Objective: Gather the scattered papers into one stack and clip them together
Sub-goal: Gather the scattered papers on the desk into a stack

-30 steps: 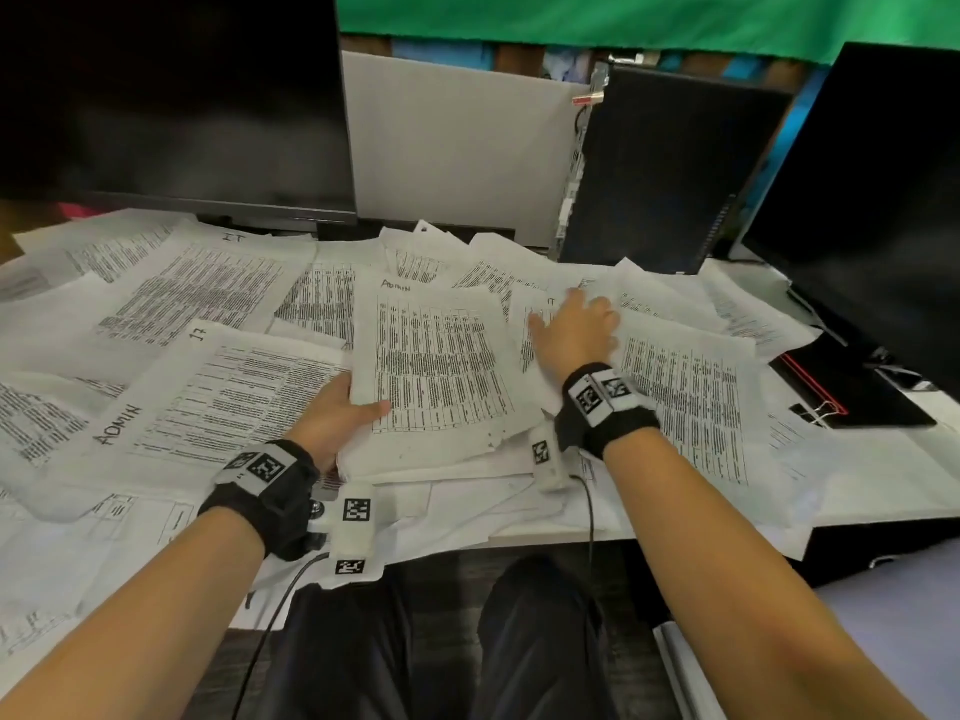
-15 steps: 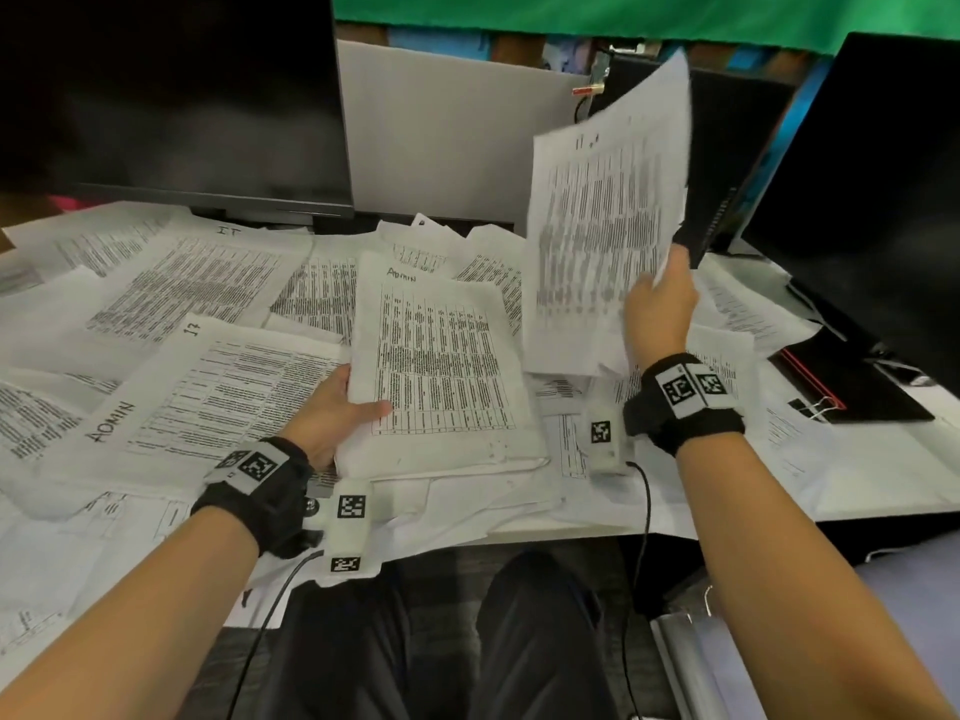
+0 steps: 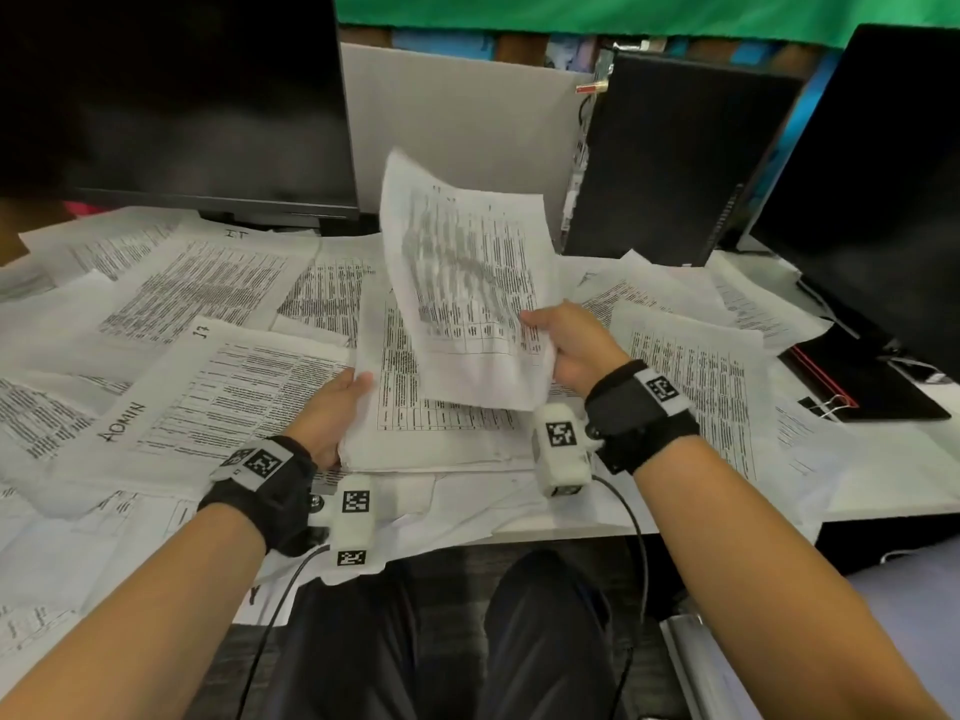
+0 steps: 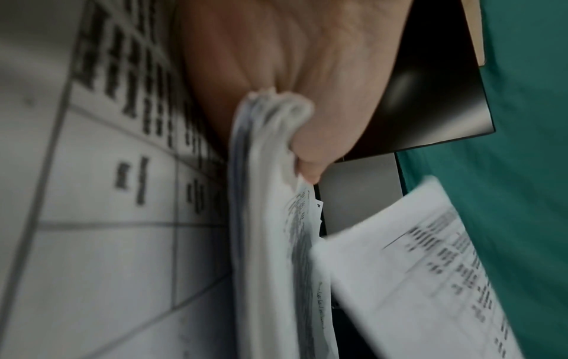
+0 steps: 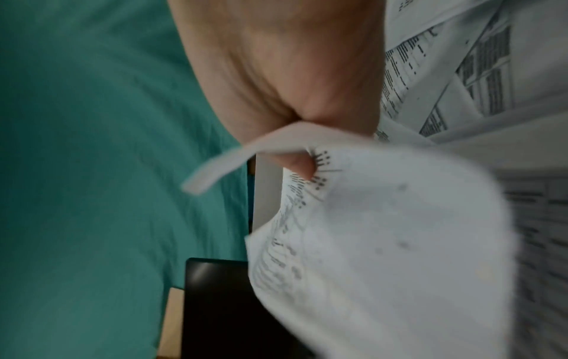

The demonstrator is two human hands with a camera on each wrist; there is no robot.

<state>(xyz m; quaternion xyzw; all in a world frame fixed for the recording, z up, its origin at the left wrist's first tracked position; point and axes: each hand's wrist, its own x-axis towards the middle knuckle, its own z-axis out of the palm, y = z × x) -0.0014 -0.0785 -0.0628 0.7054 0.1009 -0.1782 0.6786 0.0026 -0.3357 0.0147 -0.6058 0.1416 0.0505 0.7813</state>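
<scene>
Printed sheets lie scattered over the desk (image 3: 883, 491). My left hand (image 3: 337, 407) grips the left edge of a gathered stack of papers (image 3: 415, 439) at the desk's front middle; the left wrist view shows the thumb (image 4: 307, 158) clamped on that stack (image 4: 264, 218). My right hand (image 3: 561, 345) pinches a loose printed sheet (image 3: 467, 293) by its lower right corner. The sheet is blurred, tilted up above the stack. In the right wrist view the thumb (image 5: 298, 165) presses this sheet (image 5: 384, 243). A binder clip (image 3: 831, 402) lies at the right.
A dark monitor (image 3: 171, 96) stands at the back left, a black computer tower (image 3: 670, 158) at the back middle and another dark screen (image 3: 883, 174) at the right. A black and red laptop (image 3: 872, 387) lies at the right edge. My knees (image 3: 457, 641) are under the desk's front edge.
My right hand picked a sheet off the desk at the right, raised it high, then brought it down and left over the stack. The left hand stayed on the stack's edge.
</scene>
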